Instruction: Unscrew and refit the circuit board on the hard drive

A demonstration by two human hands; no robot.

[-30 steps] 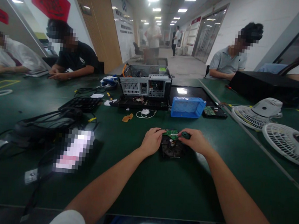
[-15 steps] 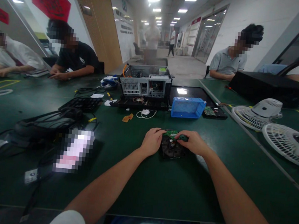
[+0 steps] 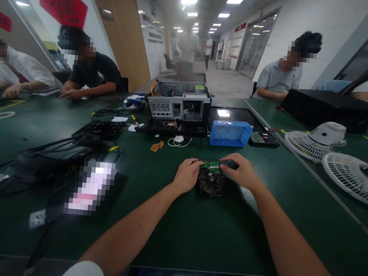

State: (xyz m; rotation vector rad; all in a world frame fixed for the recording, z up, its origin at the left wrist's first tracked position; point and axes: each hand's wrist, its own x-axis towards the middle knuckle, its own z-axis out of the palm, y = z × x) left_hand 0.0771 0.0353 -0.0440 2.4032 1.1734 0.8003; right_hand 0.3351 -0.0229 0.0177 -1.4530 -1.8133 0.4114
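Observation:
A hard drive [image 3: 211, 185] lies on the green table in front of me, its green circuit board [image 3: 212, 166] face up at the far end. My left hand [image 3: 187, 174] grips the drive's left edge, fingertips at the board's left corner. At the upper right corner, my right hand [image 3: 241, 171] is closed round a small tool with a dark rounded handle [image 3: 232, 164], which looks like a screwdriver; its shaft is hidden by the fingers.
Beyond the drive stand a blue plastic bin [image 3: 231, 134] and an opened computer case [image 3: 179, 103]. Another drive [image 3: 264, 139] lies right of the bin. White fan parts [image 3: 317, 140] sit at right. Black straps [image 3: 61, 154] and a lit blurred screen [image 3: 91, 187] lie at left.
My right hand has shifted slightly up and right with the dark-handled tool, uncovering more of the circuit board. My left hand and the hard drive have stayed in place.

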